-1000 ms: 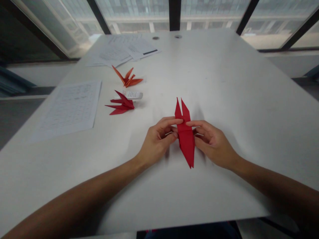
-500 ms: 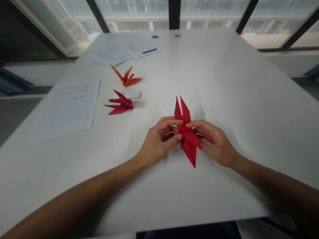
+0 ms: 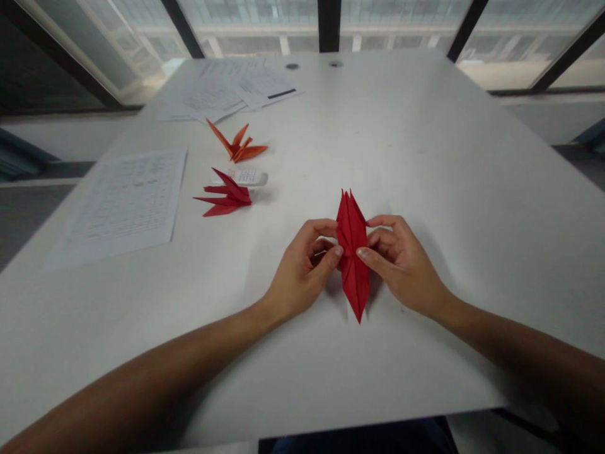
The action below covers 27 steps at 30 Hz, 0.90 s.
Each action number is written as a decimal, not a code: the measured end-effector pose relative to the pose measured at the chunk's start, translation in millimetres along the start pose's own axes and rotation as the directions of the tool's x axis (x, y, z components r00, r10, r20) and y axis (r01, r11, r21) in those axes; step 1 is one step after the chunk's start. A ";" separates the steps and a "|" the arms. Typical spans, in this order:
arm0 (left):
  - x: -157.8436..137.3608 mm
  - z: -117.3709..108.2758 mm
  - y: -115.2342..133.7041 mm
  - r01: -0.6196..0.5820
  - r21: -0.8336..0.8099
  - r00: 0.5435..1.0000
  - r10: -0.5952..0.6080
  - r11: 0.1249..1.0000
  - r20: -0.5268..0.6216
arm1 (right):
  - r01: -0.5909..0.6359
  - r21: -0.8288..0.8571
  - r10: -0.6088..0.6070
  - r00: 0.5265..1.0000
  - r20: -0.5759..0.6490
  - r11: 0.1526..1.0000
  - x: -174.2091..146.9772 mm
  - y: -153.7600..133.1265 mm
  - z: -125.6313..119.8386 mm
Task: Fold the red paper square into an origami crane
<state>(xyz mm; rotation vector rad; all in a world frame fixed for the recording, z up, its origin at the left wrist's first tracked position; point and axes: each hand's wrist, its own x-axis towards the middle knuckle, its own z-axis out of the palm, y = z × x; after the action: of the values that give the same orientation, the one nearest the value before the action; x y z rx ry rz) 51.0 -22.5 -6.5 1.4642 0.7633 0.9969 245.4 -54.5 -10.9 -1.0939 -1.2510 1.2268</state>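
Nearest the camera: two bare forearms reaching in over a white table (image 3: 425,189). Left hand (image 3: 297,271) and right hand (image 3: 401,265) facing each other, each pinching one side of a red folded paper piece (image 3: 353,252) between thumb and fingertips. Paper piece narrow and diamond-shaped, lengthwise away from the body, near point touching or just above the table, far end split into slim points held close together. Risk as judged from this grip: uneven pressure from either hand could skew the centre crease or tear a thin point; too loose a pinch could let the layers spring apart.

Farther out, to the left: a finished dark red paper crane (image 3: 225,195) on the table, with a small white object (image 3: 250,178) just behind it, too small to identify. Left of these, a printed sheet (image 3: 123,202) lying flat. Beyond, an orange paper crane (image 3: 237,145). Near the far edge, more loose printed papers (image 3: 231,91). Behind the table, large windows with dark frames.
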 end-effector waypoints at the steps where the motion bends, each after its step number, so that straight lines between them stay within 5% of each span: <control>1: -0.4 0.2 -0.4 -0.006 -0.008 1.000 0.006 1.000 -0.003 | -0.011 0.010 0.011 1.000 -0.002 1.000 0.6 0.3 0.0; 12: 1.1 1.8 3.2 0.055 -0.016 0.998 -0.055 0.998 -0.026 | -0.080 -0.039 0.085 0.987 0.134 0.996 0.8 -6.6 -2.7; 27: 3.3 -1.3 2.7 0.157 -0.174 0.987 -0.158 0.972 0.005 | -0.094 -0.137 0.109 0.988 0.111 0.986 -0.7 -10.4 -5.7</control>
<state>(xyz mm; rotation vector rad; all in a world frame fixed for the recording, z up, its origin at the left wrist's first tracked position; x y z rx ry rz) 51.1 -19.4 -3.3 1.2305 0.7671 0.9254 251.7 -55.5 -0.9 -1.2074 -1.3963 1.3171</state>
